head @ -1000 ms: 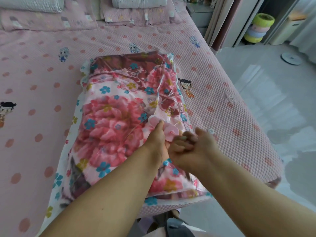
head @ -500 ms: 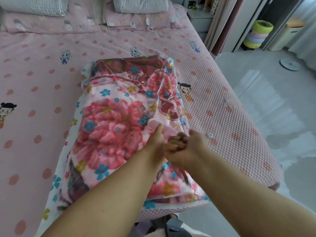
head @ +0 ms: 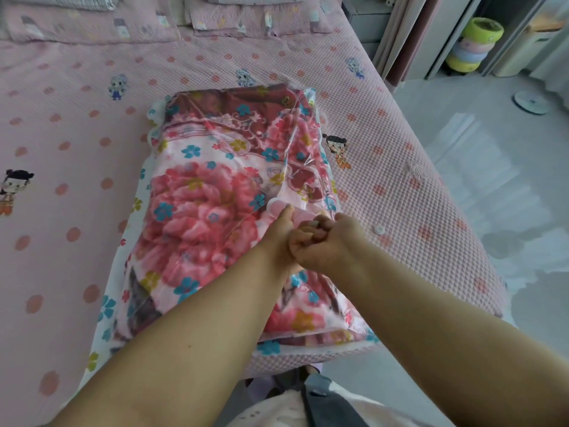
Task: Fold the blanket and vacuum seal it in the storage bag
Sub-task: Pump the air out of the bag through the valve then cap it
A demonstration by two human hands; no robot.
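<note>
A folded floral blanket (head: 203,204) in pink and dark red lies inside a clear storage bag (head: 308,149) on the bed, near its front right corner. A round pink valve (head: 278,208) sits on top of the bag, mostly covered by my hands. My left hand (head: 281,238) rests on the bag with its fingers gripping the valve's near edge. My right hand (head: 326,238) is pressed against the left, fingers curled tight around the valve's right side. A small white cap (head: 379,229) lies on the bedspread just right of my right hand.
The pink dotted bedspread (head: 77,149) spreads left and behind the bag, with pillows (head: 252,13) at the head. The bed's right edge drops to a glossy grey floor (head: 492,180). Stacked coloured rings (head: 474,44) and a white disc (head: 531,102) sit far right.
Both hands stay on the valve; my right hand has drawn closer against the left, and the white cap now shows clear of it on the bedspread.
</note>
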